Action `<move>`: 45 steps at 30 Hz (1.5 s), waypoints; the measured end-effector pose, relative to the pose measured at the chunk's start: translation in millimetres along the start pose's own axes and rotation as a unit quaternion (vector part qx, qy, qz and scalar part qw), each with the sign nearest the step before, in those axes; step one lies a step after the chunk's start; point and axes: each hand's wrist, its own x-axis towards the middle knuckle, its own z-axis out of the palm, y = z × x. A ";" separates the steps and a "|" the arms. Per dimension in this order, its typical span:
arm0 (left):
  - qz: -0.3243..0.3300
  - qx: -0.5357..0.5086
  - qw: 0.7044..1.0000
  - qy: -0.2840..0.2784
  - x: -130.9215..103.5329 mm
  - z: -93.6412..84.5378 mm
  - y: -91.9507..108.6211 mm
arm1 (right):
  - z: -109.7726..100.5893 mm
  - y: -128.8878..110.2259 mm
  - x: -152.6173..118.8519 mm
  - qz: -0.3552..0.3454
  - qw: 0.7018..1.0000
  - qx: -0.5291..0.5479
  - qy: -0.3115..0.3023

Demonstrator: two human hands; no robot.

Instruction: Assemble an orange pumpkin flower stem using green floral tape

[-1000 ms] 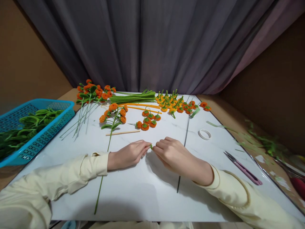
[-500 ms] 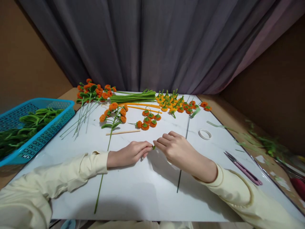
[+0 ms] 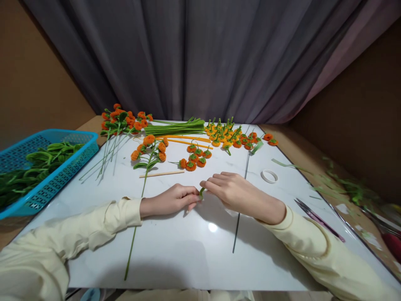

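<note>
Your left hand (image 3: pixel 173 201) pinched a short green piece (image 3: pixel 201 192) between closed thumb and fingers, over the white tabletop (image 3: pixel 175 255)! Up it curved, long axis steep, top leaning right, towards your right hand (image 3: pixel 233 191), fingers bent, though whether those gripped it, you couldn't tell.

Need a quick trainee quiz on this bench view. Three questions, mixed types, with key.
1. Multiple choice: what do the fingers of the left hand pinch?
A) a wooden stick
B) a small green piece
C) a white ring
2. True or false: the blue basket is filled with orange flowers.
3. Fill in: the purple-handled snips lie on the person's ____ side.

Key:
1. B
2. False; it holds green leaves.
3. right
</note>
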 end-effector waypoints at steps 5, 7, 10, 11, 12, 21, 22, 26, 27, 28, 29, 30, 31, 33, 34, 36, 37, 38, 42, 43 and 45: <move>-0.035 -0.066 0.997 -0.025 0.3 -0.8 0.1 | 7.8 3.7 0.8 0.024 0.995 0.092 -0.009; -0.036 -0.067 0.997 -0.020 0.1 -0.1 0.2 | 12.9 4.9 1.5 0.036 0.991 0.129 -0.007; -0.029 -0.049 0.998 -0.003 -0.2 1.4 0.8 | 19.7 6.1 3.7 0.068 0.975 0.212 0.001; -0.020 -0.035 0.999 0.004 -0.5 1.9 0.8 | 21.5 6.2 4.8 0.079 0.966 0.246 0.005; -0.008 -0.017 1.000 0.010 -1.0 2.6 0.3 | 23.2 6.2 5.8 0.088 0.955 0.282 0.009; 0.192 0.175 0.962 0.081 -8.1 8.5 -11.5 | 31.2 1.1 9.2 0.153 0.837 0.524 -0.029; 0.216 0.196 0.952 0.095 -8.3 8.8 -12.2 | 31.0 0.1 9.3 0.161 0.818 0.551 -0.039; 0.277 0.261 0.915 0.133 -8.9 8.8 -12.2 | 26.8 -4.7 10.2 0.189 0.734 0.648 -0.079; 0.281 0.271 0.911 0.134 -9.1 8.7 -11.9 | 25.6 -6.0 10.5 0.193 0.712 0.669 -0.086; 0.281 0.280 0.908 0.134 -9.3 8.5 -11.9 | 24.5 -7.2 10.7 0.196 0.692 0.689 -0.092; 0.279 0.287 0.907 0.135 -9.4 8.3 -12.0 | 23.6 -8.3 10.9 0.200 0.674 0.705 -0.094; 0.274 0.290 0.906 0.139 -9.6 8.0 -12.4 | 23.2 -9.3 11.1 0.204 0.660 0.717 -0.094; 0.269 0.288 0.908 0.146 -9.6 7.8 -13.1 | 23.1 -10.0 11.2 0.209 0.649 0.726 -0.092; 0.249 0.270 0.915 0.169 -9.6 7.2 -15.0 | 23.9 -11.0 11.2 0.218 0.637 0.735 -0.083; 0.240 0.255 0.919 0.183 -9.5 6.8 -16.0 | 24.8 -11.1 11.2 0.219 0.633 0.738 -0.077; 0.240 0.228 0.924 0.194 -9.4 5.8 -17.4 | 26.8 -10.8 11.3 0.218 0.627 0.745 -0.071; 0.247 0.223 0.924 0.189 -9.3 5.3 -17.9 | 27.7 -10.4 11.5 0.216 0.623 0.748 -0.072; 0.257 0.223 0.923 0.181 -9.3 4.8 -18.1 | 28.4 -9.9 11.7 0.215 0.620 0.751 -0.075; 0.238 0.207 0.929 0.194 -8.8 5.0 -16.9 | 28.0 -7.0 12.8 0.215 0.630 0.743 -0.073; 0.208 0.186 0.937 0.209 -8.5 5.6 -16.1 | 27.0 -6.5 12.8 0.218 0.646 0.729 -0.059; 0.136 0.120 0.957 0.227 -7.4 6.8 -13.8 | 25.2 -5.9 12.3 0.230 0.710 0.665 -0.008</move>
